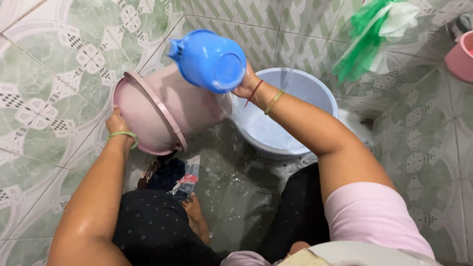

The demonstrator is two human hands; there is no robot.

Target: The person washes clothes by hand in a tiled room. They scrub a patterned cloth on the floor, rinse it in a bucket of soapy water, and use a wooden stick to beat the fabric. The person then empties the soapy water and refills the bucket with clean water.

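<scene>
1. Three containers within reach: a pink basin [157,111], a blue jug [209,59], a pale blue basin [290,116].
2. Pink basin tipped on its side on the wet tiled floor [44,98], open mouth turned toward the lower left, rim gripped at its left edge by the left hand [118,125]; fingers curled over the rim, green bangle on the wrist. Nothing visible inside from this angle.
3. Blue jug held tilted above the pink basin by the right hand [246,83], mouth facing down toward the camera, spout pointing upper left; grip closed around the far side, largely hidden behind the jug body. Interior looks empty.
4. Pale blue basin upright just right of the pink one, soapy, foamy water in its bottom; near rim partly covered by the right forearm.
5. Crumpled cloth [172,177], dark with red and white patches, lying on the floor below the pink basin, beside a bare foot [197,216].
6. Hard to make out: a green and white net-like bundle [374,34] at top right, blurred; a pink tub [460,56] cut off by the right edge; right-hand fingers hidden, so exact hold unclear.
</scene>
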